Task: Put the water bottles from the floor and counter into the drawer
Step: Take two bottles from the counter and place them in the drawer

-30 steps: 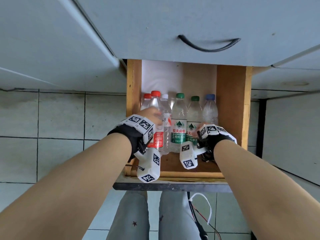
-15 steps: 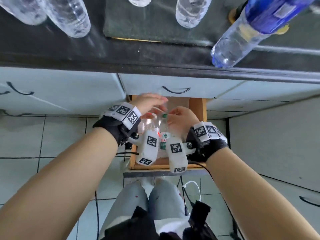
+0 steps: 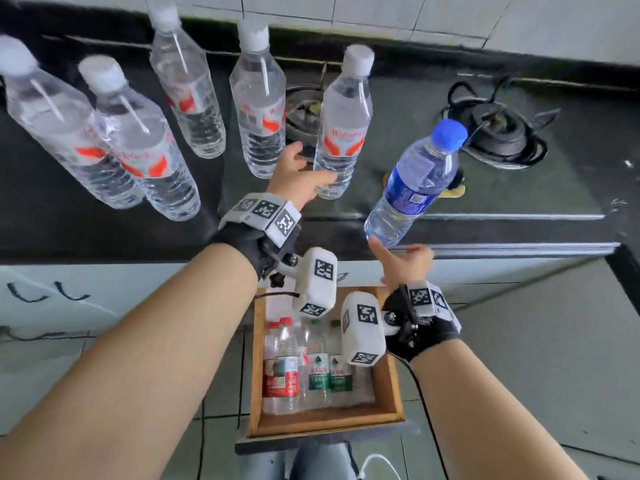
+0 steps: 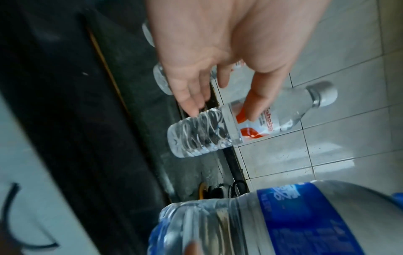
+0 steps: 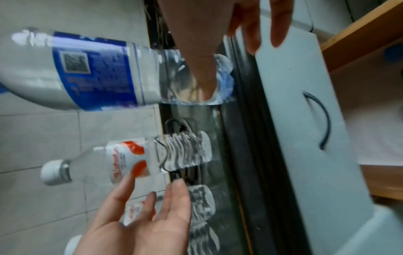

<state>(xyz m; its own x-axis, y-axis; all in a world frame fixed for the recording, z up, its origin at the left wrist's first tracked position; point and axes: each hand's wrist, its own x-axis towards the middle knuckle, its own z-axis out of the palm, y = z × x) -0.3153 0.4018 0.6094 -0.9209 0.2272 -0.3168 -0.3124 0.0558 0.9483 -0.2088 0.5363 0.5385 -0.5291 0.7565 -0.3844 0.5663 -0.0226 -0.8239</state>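
Note:
Several clear bottles with white caps and red labels stand on the dark counter [image 3: 519, 188]. My left hand [image 3: 304, 171] reaches the rightmost of them, the red-label bottle [image 3: 341, 133], with its fingers spread open on either side of its lower half [image 4: 250, 119]; no grip shows. A blue-capped, blue-label bottle [image 3: 415, 181] stands near the counter's front edge. My right hand [image 3: 398, 252] is open just below its base, thumb against the base [image 5: 196, 77]. The wooden drawer [image 3: 391, 382] stands open below, with several bottles [image 3: 318, 368] upright inside.
A gas burner [image 3: 498, 133] sits at the counter's right, another behind the bottles. Grey drawer fronts with black handles [image 5: 322, 120] run under the counter. My knees are below the open drawer, over a tiled floor [image 3: 41, 368].
Both hands came up out of the drawer to the counter. The left hand went to the red-label bottle and the right to the blue-label bottle. The head view rose from drawer to countertop.

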